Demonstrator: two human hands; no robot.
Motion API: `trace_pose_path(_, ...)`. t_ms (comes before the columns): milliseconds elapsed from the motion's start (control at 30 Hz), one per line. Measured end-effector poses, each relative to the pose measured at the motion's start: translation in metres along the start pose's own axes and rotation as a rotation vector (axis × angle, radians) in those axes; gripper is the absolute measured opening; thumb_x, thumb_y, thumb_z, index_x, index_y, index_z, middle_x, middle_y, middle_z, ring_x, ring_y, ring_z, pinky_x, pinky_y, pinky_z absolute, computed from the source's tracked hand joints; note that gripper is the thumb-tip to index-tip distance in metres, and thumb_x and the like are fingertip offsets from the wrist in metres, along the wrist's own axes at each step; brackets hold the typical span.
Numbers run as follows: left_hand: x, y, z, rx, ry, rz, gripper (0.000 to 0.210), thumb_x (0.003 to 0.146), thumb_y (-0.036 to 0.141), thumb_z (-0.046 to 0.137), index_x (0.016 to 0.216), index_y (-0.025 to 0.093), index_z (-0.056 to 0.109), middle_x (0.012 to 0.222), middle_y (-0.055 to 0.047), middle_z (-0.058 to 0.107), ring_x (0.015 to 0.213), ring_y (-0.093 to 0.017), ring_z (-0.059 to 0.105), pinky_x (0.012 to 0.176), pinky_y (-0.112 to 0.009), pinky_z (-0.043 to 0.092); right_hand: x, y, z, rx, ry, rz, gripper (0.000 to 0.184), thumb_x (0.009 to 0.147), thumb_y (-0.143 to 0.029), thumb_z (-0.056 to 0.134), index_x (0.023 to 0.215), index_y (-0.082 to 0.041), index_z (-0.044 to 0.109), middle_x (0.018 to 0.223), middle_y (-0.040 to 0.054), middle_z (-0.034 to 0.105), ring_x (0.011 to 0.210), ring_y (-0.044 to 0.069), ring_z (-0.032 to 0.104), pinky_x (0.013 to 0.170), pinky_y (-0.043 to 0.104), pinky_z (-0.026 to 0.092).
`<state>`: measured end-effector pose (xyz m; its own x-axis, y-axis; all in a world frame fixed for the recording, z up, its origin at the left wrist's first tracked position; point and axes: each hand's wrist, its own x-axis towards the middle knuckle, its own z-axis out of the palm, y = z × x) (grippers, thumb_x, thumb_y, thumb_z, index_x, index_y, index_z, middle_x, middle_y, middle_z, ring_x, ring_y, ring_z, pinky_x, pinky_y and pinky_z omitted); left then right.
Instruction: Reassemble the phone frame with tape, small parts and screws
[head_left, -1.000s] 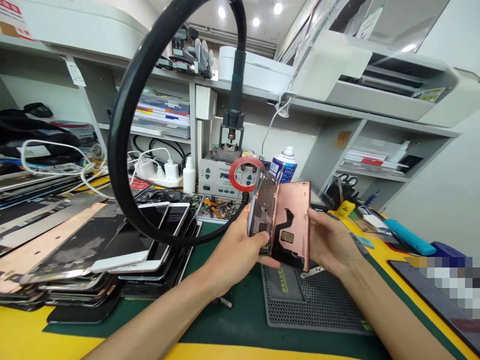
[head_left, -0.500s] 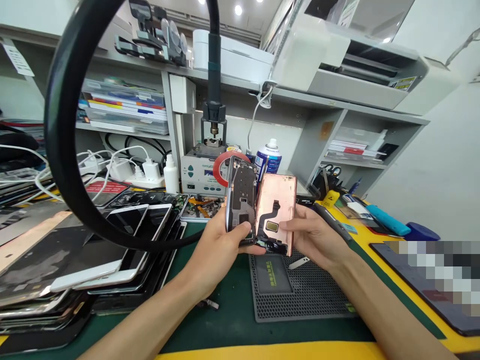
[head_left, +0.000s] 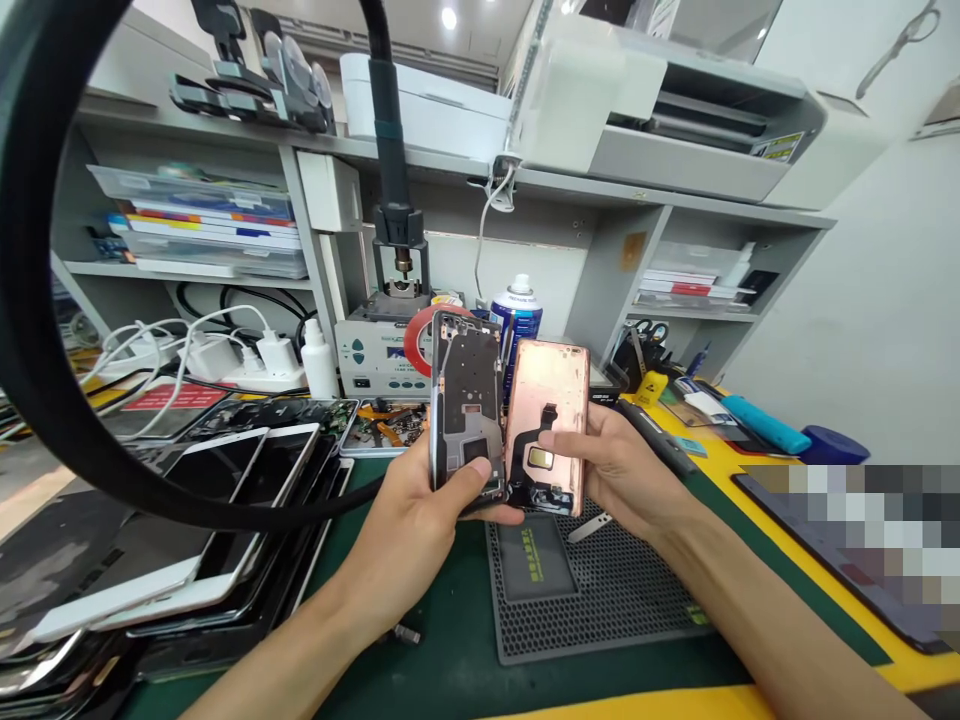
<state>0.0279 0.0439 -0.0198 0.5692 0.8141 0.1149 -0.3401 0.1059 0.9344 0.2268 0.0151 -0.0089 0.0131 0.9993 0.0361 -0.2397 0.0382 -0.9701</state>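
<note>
My left hand [head_left: 420, 505] is closed on a dark phone frame [head_left: 471, 385], its thumb pressed on the lower part. The frame's inner side, with grey plates and small screws, faces me. In my right hand [head_left: 626, 460] is a copper-coloured phone screen panel [head_left: 553, 385], thumb lying on its face beside a black flex cable [head_left: 534, 440] and a small gold square. The two parts stand upright side by side, close at their lower edges. Beneath them lies a grey honeycomb work mat [head_left: 592, 610] with a thin metal blade [head_left: 590, 528] on it.
Stacked phones and screens [head_left: 225, 540] fill the left. A thick black hose [head_left: 30, 300] arcs across the near left. Behind stand a hot-air station [head_left: 375, 352], red tape roll [head_left: 417, 340], blue spray can [head_left: 517, 310] and white bottle [head_left: 320, 362]. A parts tray [head_left: 352, 440] sits behind my left hand.
The view has shifted slightly to the right. The phone frame has turned to face me more squarely, and the gap between the tops of the two parts looks narrower.
</note>
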Motion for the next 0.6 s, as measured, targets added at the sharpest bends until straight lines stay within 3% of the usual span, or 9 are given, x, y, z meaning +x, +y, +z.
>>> trace_pose_path(600,0.0010,0.0055,0.0012,-0.064,0.012,-0.109,0.024,0.092,0.026,0.065,0.113,0.017,0.067,0.117,-0.009,0.072,0.103,-0.028,0.069,0.083,-0.047,0.065,-0.0028,-0.0037,0.0029,-0.022,0.089,0.037,0.031,0.088,-0.029,0.071,0.114,-0.014,0.069,0.109,0.0144,0.077,0.092,0.027,0.075,0.080,0.038,0.060)
